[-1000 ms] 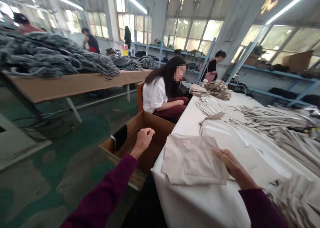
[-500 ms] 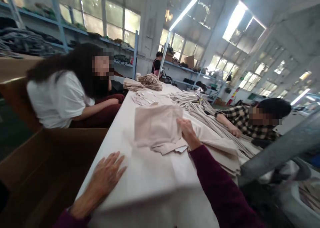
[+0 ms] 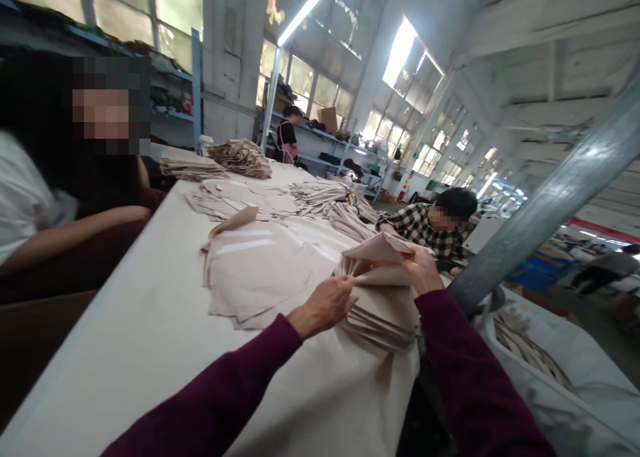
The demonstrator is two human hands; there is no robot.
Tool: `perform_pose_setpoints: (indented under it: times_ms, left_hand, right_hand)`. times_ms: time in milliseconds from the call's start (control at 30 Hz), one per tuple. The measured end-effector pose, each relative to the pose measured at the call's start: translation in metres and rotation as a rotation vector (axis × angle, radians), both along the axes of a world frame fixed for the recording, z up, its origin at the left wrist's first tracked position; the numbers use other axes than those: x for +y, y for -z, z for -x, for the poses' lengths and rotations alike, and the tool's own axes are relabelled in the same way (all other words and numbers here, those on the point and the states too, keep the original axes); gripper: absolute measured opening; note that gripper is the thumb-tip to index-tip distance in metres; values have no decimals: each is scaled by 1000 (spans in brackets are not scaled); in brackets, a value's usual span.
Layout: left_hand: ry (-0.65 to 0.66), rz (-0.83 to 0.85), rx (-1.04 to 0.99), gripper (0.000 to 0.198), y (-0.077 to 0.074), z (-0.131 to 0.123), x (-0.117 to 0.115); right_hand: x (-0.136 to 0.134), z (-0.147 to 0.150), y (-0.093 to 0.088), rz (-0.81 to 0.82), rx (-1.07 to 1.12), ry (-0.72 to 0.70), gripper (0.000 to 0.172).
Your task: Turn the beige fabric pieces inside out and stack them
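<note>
A beige fabric piece (image 3: 377, 249) is lifted at the top of a stack of similar pieces (image 3: 383, 320) at the table's right edge. My right hand (image 3: 421, 267) grips its right corner, fingers closed. At the stack's left side, my left hand (image 3: 327, 305) pinches the edge of a beige fabric layer. Whether both hands hold the same layer is hard to tell. To the left, flat overlapping beige pieces (image 3: 255, 270) lie on the white table (image 3: 145, 337), with white strips on them and one corner curled up.
Bundled beige fabric stacks (image 3: 240, 158) stand at the far end. A seated person (image 3: 30, 203) is at the left, and another in a checked shirt (image 3: 415, 223) sits across. A slanted metal post (image 3: 540, 197) and a white bin (image 3: 550, 377) are at the right.
My view has turned right. My left hand has come off the bare tabletop to the stack and closed on fabric. My right hand has moved from the loose pieces to the stack.
</note>
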State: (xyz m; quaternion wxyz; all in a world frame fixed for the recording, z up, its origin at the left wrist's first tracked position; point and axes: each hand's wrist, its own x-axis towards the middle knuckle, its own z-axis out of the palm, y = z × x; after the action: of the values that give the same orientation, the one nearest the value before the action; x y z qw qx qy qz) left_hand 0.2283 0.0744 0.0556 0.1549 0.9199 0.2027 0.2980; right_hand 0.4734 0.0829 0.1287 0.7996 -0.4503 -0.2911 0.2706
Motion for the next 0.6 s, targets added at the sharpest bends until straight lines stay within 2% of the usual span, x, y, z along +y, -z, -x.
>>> perform_pose_setpoints:
  times_ms: [67, 133, 233, 400, 467, 533, 600]
  left_hand:
    - [4, 5, -13, 24, 4, -46, 16]
    - [-28, 76, -10, 27, 10, -82, 32]
    - [-68, 197, 9, 35, 18, -111, 52]
    - [-117, 210, 36, 45, 26, -122, 63]
    - [-150, 90, 28, 44, 27, -121, 57]
    - [-162, -102, 23, 43, 24, -116, 48]
    - [-85, -317, 33, 34, 19, -109, 35]
  right_hand:
    - [8, -13, -7, -2, 73, 49, 17]
    - [17, -22, -20, -29, 119, 65, 19]
    - [35, -27, -42, -100, 144, 62, 26]
    - [69, -25, -68, -200, 147, 6, 18]
    - [79, -24, -74, -232, 140, -21, 14]
    - [86, -23, -78, -259, 128, -45, 10]
    - [89, -22, -83, -277, 118, -62, 9]
